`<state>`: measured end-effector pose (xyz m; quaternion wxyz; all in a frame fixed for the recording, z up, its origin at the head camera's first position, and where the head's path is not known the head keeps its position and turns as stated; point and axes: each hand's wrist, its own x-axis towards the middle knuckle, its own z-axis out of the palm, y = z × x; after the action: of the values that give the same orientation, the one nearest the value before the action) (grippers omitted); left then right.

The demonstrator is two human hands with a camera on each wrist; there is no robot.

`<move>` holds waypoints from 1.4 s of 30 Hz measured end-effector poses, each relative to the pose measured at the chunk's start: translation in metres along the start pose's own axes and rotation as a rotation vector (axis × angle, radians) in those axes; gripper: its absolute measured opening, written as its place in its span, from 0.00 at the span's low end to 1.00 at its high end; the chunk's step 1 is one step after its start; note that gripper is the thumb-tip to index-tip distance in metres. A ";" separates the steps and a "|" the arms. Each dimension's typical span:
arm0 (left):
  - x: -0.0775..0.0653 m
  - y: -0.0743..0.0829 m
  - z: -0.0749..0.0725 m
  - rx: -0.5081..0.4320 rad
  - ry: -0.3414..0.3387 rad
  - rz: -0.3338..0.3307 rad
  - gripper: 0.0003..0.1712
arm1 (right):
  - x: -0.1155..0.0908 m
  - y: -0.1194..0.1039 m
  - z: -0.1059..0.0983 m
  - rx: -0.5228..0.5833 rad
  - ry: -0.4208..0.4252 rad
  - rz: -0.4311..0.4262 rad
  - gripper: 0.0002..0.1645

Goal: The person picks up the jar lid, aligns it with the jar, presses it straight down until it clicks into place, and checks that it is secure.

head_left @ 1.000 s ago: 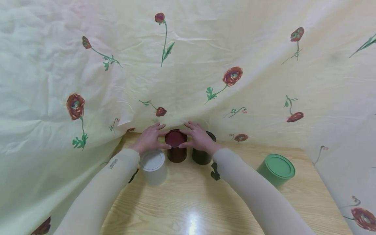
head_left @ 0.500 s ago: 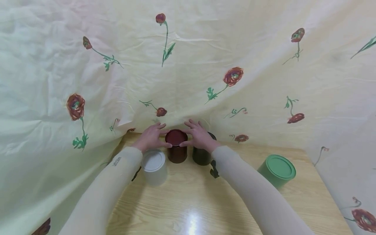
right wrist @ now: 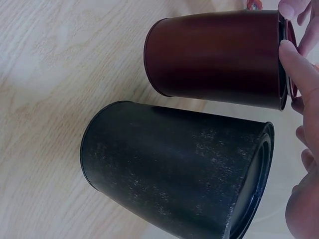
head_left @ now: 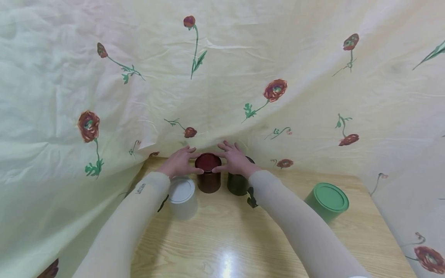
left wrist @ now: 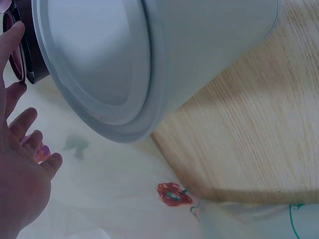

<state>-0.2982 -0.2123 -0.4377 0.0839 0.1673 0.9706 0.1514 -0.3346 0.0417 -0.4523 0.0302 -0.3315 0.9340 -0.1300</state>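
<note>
In the head view a dark red can (head_left: 209, 183) stands upright at the back of the table between my hands. My left hand (head_left: 179, 162) is at its left side, thumb near the front and fingers toward the back. My right hand (head_left: 238, 160) mirrors it on the right, above a black can (head_left: 238, 186). Between them both hands hold the can's round red lid (head_left: 208, 162) by its edge. From the right wrist, the lid (right wrist: 291, 87) shows a narrow dark gap to the can's rim, with a thumb on its near edge.
A white lidded can (head_left: 182, 191) stands under my left wrist. Farther right is a green lidded can (head_left: 328, 200). The wooden table (head_left: 208, 243) meets a flower-printed cloth (head_left: 222, 96) at the back and sides. The black can (right wrist: 169, 164) stands close beside the red one.
Both hands stay around the red lid and have shifted only slightly, the right forearm a little to the left. The lid's face looks darker, its front edge slightly higher. The cans stand as before.
</note>
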 end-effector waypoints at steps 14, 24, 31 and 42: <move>-0.007 0.004 -0.001 0.060 -0.019 0.034 0.47 | -0.002 -0.004 -0.006 -0.052 -0.069 0.026 0.47; -0.006 0.000 0.003 0.129 -0.007 0.048 0.47 | -0.007 -0.006 -0.006 -0.065 -0.075 0.033 0.48; -0.006 0.000 0.009 0.121 -0.037 0.032 0.48 | -0.012 -0.006 -0.001 -0.057 -0.057 0.030 0.47; -0.010 0.009 0.006 0.130 -0.009 0.026 0.45 | -0.015 -0.005 0.007 -0.043 0.028 -0.008 0.41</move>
<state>-0.2845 -0.2057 -0.4395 0.0752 0.1855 0.9758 0.0885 -0.3192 0.0455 -0.4581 0.0097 -0.3340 0.9355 -0.1148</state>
